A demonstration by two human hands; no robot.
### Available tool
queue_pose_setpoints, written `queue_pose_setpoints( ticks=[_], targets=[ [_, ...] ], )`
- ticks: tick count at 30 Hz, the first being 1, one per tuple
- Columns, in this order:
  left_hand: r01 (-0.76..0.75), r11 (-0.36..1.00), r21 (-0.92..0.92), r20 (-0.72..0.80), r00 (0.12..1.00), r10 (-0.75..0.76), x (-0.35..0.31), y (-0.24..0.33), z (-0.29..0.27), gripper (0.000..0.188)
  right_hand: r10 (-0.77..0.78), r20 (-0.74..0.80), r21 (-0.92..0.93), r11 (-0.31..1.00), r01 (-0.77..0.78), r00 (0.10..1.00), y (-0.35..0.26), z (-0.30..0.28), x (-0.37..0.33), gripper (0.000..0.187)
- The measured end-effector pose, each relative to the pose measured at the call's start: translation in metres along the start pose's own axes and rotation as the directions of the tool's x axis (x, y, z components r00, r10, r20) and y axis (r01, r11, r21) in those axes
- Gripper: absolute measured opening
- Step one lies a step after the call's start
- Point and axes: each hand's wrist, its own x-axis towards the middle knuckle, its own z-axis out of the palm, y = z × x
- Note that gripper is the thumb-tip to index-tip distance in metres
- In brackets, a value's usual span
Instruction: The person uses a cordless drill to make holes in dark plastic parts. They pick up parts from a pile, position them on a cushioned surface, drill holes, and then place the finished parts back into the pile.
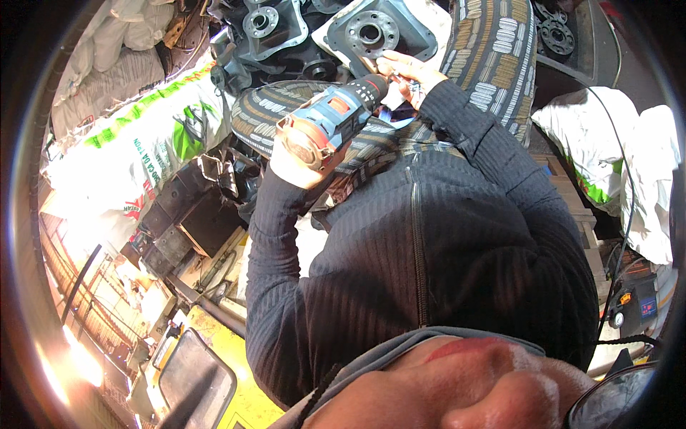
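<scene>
My left hand (pixel 304 161) is wrapped round the handle of a blue and grey cordless drill (pixel 332 118). The drill's black chuck (pixel 370 89) points up and to the right. At its front end, my right hand (pixel 414 75) is closed with fingertips pinched together; what they hold is too small and glary to make out. Just beyond the right hand lies a grey metal housing (pixel 350 53) with a round, holed flange. A second flanged housing (pixel 282 28) sits to its left. Patterned cloth (pixel 493 64) covers my legs beneath the drill.
White sacks with green print (pixel 171 136) are stacked at the left. Another white sack (pixel 589 129) stands at the right beside a dark cable (pixel 622 157). A dark bin (pixel 579 43) holding metal parts is at the far right. A yellow surface (pixel 207 329) lies at the lower left.
</scene>
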Motion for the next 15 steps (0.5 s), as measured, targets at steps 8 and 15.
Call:
queue_pose_setpoints(
  ticks=[8, 15],
  targets=[
    [0.007, 0.994, -0.106, 0.021, 1.000, -0.005, 0.0038, 0.0044, 0.0008, 0.035, -0.027, -0.072, -0.015, 1.000, 0.026, 0.997, 0.0046, 0.0025, -0.0003, 0.031],
    [0.084, 0.995, -0.051, 0.023, 0.996, -0.083, -0.0011, 0.0017, 0.0030, 0.036, 0.008, -0.155, -0.100, 0.995, -0.024, 0.988, 0.0086, -0.0022, 0.0058, 0.026]
  ],
)
